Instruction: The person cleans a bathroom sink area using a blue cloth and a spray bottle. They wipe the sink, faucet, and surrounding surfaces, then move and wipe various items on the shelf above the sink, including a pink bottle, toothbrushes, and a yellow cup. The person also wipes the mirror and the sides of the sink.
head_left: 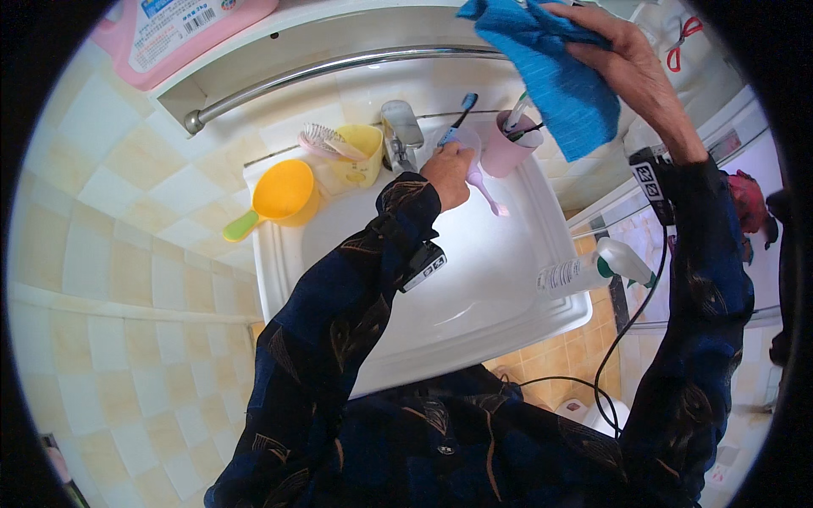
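Observation:
My left hand (451,174) reaches over the back of a white washbasin (444,247), its fingers curled at a clear cup (470,134), partly hidden. A blue toothbrush (458,120) rises, bristles up, just above my knuckles. By my fingertips a light purple toothbrush (486,190) slants down over the basin; its upper end is hidden. My right hand (616,57), raised at the upper right, grips a blue cloth (552,82) that hangs down. Below and left of the cloth stands a pink cup (508,149) with brushes in it.
Behind the basin are a chrome faucet (403,133), a yellow cup (362,162) with a hairbrush (324,141), and a yellow dipper (286,193). A spray bottle (581,270) lies at the right rim. Above runs a metal rail (349,63). A black cable (629,324) hangs by my right sleeve.

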### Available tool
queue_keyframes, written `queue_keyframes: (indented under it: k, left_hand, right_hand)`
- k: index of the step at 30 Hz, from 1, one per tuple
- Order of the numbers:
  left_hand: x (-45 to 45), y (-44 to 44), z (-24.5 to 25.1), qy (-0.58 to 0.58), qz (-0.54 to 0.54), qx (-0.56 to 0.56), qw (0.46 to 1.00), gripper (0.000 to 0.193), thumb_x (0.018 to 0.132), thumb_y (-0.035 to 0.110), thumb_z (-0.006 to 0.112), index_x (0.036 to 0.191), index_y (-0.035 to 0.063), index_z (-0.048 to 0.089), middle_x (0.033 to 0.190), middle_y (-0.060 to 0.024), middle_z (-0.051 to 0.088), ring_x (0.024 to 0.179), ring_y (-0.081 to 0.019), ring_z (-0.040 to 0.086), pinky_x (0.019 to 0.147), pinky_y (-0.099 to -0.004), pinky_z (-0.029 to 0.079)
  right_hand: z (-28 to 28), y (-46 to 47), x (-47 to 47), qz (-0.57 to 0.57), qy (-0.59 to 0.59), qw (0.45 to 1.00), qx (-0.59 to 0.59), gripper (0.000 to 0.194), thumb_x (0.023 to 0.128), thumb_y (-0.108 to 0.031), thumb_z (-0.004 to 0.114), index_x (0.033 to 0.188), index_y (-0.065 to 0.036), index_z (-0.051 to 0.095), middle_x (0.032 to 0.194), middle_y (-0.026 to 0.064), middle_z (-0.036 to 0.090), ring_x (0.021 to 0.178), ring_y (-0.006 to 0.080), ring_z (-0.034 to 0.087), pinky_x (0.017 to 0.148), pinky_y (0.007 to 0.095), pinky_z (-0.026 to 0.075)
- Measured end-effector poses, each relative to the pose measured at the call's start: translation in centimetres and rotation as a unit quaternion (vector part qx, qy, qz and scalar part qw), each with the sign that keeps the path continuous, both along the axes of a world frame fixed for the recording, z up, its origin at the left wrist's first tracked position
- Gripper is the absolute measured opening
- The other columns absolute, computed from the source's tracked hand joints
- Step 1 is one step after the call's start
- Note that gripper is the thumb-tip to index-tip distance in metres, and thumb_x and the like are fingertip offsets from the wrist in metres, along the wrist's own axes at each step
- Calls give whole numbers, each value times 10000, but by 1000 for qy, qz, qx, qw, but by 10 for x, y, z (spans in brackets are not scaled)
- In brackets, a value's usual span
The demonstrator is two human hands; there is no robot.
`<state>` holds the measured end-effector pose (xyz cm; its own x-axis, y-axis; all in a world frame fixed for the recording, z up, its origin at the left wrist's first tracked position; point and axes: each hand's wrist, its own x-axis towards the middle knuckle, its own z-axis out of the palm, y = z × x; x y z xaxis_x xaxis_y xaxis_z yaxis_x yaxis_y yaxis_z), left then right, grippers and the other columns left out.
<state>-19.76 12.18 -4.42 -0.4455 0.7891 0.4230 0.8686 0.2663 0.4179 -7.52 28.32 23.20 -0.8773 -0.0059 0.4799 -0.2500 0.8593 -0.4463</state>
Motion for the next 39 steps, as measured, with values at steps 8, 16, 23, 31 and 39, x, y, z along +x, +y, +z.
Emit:
queue_keyframes:
  k: [8, 16, 23, 31, 39]
  left_hand:
    - [8, 13, 38, -167, 127, -73, 975, 373, 911, 301, 655, 1083, -5, 529, 1114, -220, 628, 1049, -391, 624, 863, -493, 506]
    - [17, 23, 39, -71, 207, -6, 976, 469, 859, 388, 710, 1102, 24, 540, 1038, -168, 600, 1007, -371, 609, 782, -478, 523]
    - [17, 33, 17, -6, 243, 159, 957, 499, 799, 223, 777, 1147, 23, 480, 1152, -167, 485, 1111, -359, 503, 816, -470, 513]
    - [5, 38, 18, -15, 275, 222, 935, 672, 784, 171, 782, 1296, -34, 399, 1262, -227, 419, 1149, -411, 465, 957, -449, 437]
    - [-2, 43, 4, 40, 287, 158, 944, 673, 776, 203, 779, 1285, -49, 416, 1218, -230, 460, 1124, -418, 462, 955, -507, 395]
  right_hand:
    - [10, 52, 81, -116, 17, 989, 85, 404, 939, -239, 619, 1335, -317, 605, 1227, 8, 670, 1139, 222, 634, 1054, 431, 477]
    - [-2, 30, 122, -99, 21, 991, 90, 407, 923, -93, 611, 1301, -240, 640, 1250, 17, 659, 1137, 174, 613, 1043, 346, 457]
    - [-9, 0, 157, -148, 44, 977, 146, 414, 916, -41, 612, 1300, -192, 636, 1242, 39, 626, 1158, 182, 578, 1056, 337, 418]
    - [-8, -22, 220, -213, 20, 964, 157, 483, 857, 79, 606, 1315, -74, 610, 1271, 114, 596, 1210, 235, 543, 1089, 357, 355]
    - [-45, -29, 257, -252, 22, 968, 5, 505, 836, 115, 610, 1306, -68, 621, 1267, 97, 592, 1184, 195, 548, 1014, 299, 410]
